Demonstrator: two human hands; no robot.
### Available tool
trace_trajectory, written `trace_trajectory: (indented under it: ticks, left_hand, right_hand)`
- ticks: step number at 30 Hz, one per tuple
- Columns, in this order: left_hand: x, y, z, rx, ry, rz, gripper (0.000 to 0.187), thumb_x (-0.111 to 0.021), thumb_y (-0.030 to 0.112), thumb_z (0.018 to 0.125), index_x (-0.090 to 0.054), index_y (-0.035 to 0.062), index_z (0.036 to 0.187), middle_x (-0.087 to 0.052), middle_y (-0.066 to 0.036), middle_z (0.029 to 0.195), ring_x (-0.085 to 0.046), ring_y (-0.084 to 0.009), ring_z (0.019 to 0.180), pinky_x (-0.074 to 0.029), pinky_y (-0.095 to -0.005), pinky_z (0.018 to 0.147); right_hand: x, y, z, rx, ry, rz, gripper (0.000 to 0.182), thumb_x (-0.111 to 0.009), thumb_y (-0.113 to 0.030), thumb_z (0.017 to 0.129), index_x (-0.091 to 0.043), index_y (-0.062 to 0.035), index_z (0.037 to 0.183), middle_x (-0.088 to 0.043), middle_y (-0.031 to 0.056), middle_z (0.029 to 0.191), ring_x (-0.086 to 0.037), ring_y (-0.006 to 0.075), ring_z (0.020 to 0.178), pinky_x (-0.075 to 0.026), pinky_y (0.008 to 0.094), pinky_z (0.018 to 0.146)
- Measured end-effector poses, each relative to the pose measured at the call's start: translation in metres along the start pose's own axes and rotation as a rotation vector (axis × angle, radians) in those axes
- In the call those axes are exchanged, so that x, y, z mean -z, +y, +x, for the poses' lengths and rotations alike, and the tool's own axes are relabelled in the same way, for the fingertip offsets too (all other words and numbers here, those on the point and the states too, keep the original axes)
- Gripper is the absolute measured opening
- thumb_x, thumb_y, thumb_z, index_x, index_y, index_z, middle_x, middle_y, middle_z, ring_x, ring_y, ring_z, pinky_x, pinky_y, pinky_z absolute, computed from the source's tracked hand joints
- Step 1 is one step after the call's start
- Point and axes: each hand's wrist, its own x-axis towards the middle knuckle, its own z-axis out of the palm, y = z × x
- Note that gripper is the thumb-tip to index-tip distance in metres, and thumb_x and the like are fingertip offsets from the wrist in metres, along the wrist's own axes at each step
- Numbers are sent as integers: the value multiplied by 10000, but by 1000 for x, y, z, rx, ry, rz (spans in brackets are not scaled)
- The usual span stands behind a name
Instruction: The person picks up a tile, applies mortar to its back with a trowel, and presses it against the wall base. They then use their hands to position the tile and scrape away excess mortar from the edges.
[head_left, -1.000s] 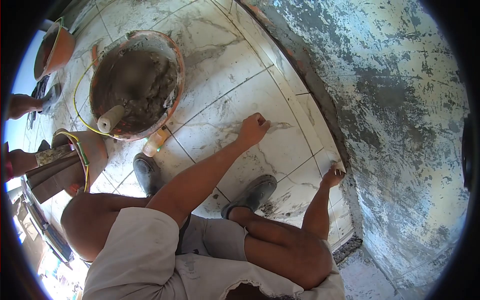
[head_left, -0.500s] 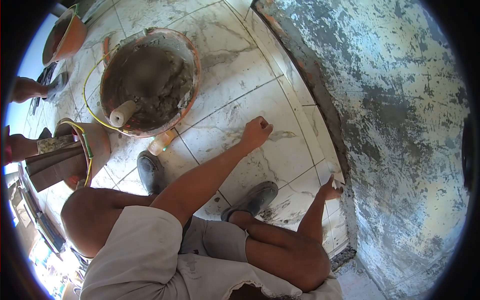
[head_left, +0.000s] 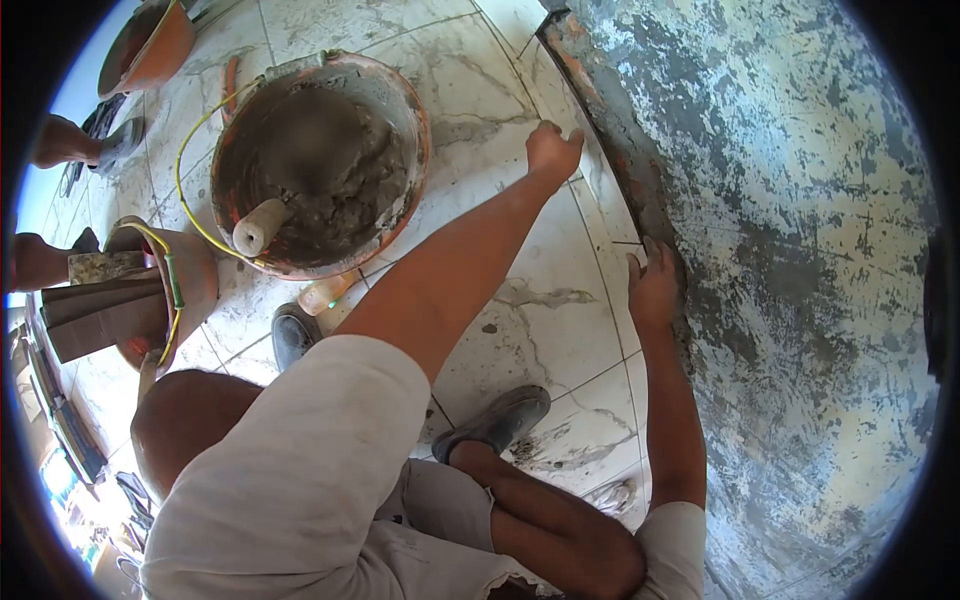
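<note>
My left hand [head_left: 555, 152] is over the floor near the narrow tile strip [head_left: 603, 205] along the wall base. Its fingers are curled in, and what they hold, if anything, is hidden. Farther down the strip, my right hand [head_left: 654, 290] reaches to the wall edge, thumb and fingers apart, touching the strip. A dark gap and rough mortar [head_left: 640, 190] run between the strip and the painted wall [head_left: 790, 270].
A large tub of wet mortar [head_left: 415, 180] holds a pale roller-like cylinder [head_left: 260, 226]. Beside it lies a plastic bottle [head_left: 326, 292]. A bucket with dark boards [head_left: 195, 270], another tub [head_left: 160, 55] and another person's feet [head_left: 122, 142] are at the left.
Both hands have moved up along the wall strip, the right one by more. My right hand has come away from the strip's lower end, and my left fist has shifted closer to the strip.
</note>
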Motion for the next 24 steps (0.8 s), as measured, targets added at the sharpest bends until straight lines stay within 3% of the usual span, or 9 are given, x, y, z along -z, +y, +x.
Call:
trace_trajectory:
  ticks: [7, 10, 12, 16, 18, 21, 24]
  left_hand:
    - [-22, 23, 62, 71, -10, 72, 538, -703, 405, 720, -625, -82, 935, -638, -250, 948, -622, -344, 927, -488, -383, 797]
    - [-14, 33, 67, 76, -51, 115, 574, -704, 436, 705, -635, -91, 923, -640, -251, 940, -632, -338, 906, -500, -375, 773]
    - [-12, 34, 68, 72, -100, 126, 592, -701, 455, 700, -639, -93, 914, -643, -250, 931, -638, -336, 892, -506, -370, 759]
    - [-19, 32, 78, -32, -133, 141, 600, -677, 467, 711, -631, -95, 918, -643, -248, 931, -631, -342, 911, -497, -372, 787]
    - [-18, 30, 79, -87, 6, 72, 551, -670, 429, 730, -622, -87, 916, -635, -261, 940, -622, -354, 920, -487, -384, 805]
    - [-13, 33, 77, -49, 126, 71, 502, -663, 401, 748, -618, -69, 920, -633, -261, 937, -617, -369, 915, -481, -399, 809]
    - [-14, 29, 84, 0, 172, 95, 486, -669, 397, 749, -622, -51, 933, -634, -254, 937, -613, -378, 919, -479, -409, 813]
  right_hand:
    - [-12, -3, 33, 35, 3, -171, 318, -511, -193, 907, -536, -20, 1174, -523, 205, 1174, -546, 350, 1045, -490, 384, 832]
    - [-11, -2, 33, 32, -26, -126, 290, -508, -181, 907, -557, -19, 1142, -570, 184, 1108, -566, 337, 1008, -495, 387, 813]
    - [-15, 2, 31, 96, 70, -90, 247, -537, -180, 892, -600, -27, 1075, -597, 166, 1055, -594, 320, 945, -501, 387, 782]
    - [-11, 7, 5, -13, 157, -57, 225, -572, -198, 878, -631, -44, 1031, -620, 164, 973, -618, 317, 853, -510, 388, 722]
    - [-17, 15, -15, -175, 105, 0, 229, -603, -227, 866, -647, -56, 1012, -630, 159, 913, -629, 319, 771, -515, 391, 659]
    - [-17, 12, -15, -223, 4, -13, 277, -597, -268, 873, -634, -62, 1054, -637, 157, 869, -630, 319, 741, -516, 395, 629]
    - [-22, 1, 10, -107, 17, -48, 301, -580, -277, 881, -616, -53, 1079, -644, 163, 866, -632, 322, 757, -515, 397, 641]
